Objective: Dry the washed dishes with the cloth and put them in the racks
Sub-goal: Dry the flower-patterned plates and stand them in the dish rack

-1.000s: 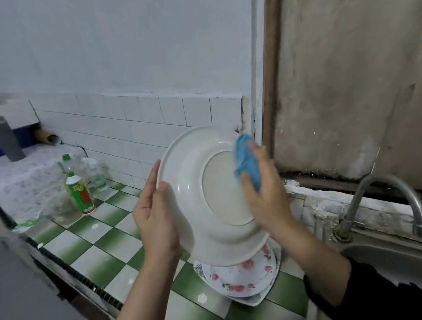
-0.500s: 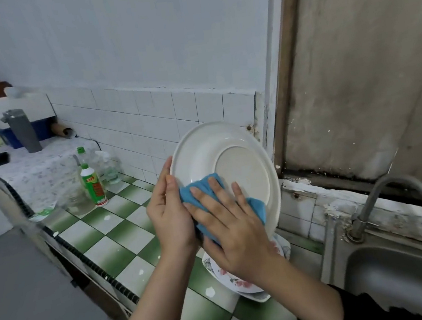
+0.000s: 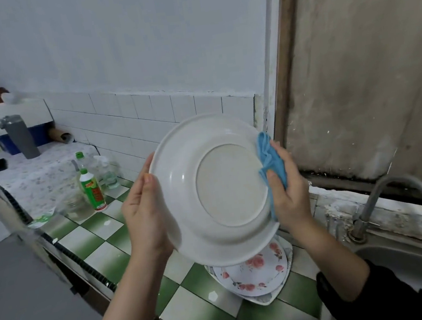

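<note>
Green-checked bench lies below. White plate stands upright between the grips, underside facing the camera. Left grip clasps its left rim; right grip clamps blue cloth against its right rim. Flowered plates lie beneath.

Checkered counter lies open between the bottles and stacked flowered plates — tap stands right.

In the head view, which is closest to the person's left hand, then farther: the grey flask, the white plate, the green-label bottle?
1. The white plate, held by the left hand.
2. The green-label bottle, left on the counter.
3. The grey flask, far back left.
</note>
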A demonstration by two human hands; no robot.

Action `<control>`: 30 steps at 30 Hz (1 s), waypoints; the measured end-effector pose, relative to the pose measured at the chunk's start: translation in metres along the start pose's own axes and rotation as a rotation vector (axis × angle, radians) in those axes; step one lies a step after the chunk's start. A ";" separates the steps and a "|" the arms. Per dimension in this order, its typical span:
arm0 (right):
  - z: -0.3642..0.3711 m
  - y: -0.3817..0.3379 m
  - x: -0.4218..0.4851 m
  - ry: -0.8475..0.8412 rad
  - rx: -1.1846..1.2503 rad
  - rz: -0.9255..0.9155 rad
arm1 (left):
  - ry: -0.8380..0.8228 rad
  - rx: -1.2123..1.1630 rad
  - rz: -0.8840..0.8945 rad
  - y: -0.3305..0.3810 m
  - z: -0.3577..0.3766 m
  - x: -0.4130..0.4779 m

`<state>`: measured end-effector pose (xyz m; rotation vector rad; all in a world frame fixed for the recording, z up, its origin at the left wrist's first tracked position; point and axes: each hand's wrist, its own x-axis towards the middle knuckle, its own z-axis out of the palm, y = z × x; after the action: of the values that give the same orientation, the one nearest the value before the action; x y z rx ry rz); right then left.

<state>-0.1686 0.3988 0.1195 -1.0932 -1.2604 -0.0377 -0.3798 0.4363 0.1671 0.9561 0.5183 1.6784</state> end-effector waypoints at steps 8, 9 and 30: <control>0.017 -0.005 -0.026 -0.002 0.041 -0.044 | 0.047 -0.056 0.029 0.001 -0.007 0.003; 0.015 -0.005 -0.030 -0.007 0.051 -0.016 | 0.035 -0.055 0.018 0.000 -0.009 0.003; 0.056 -0.083 0.013 -0.052 -0.277 -0.233 | -0.124 0.099 0.102 0.001 0.016 -0.020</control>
<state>-0.2515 0.3990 0.1768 -1.1821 -1.4546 -0.3717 -0.3652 0.4157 0.1707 1.1680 0.4798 1.6835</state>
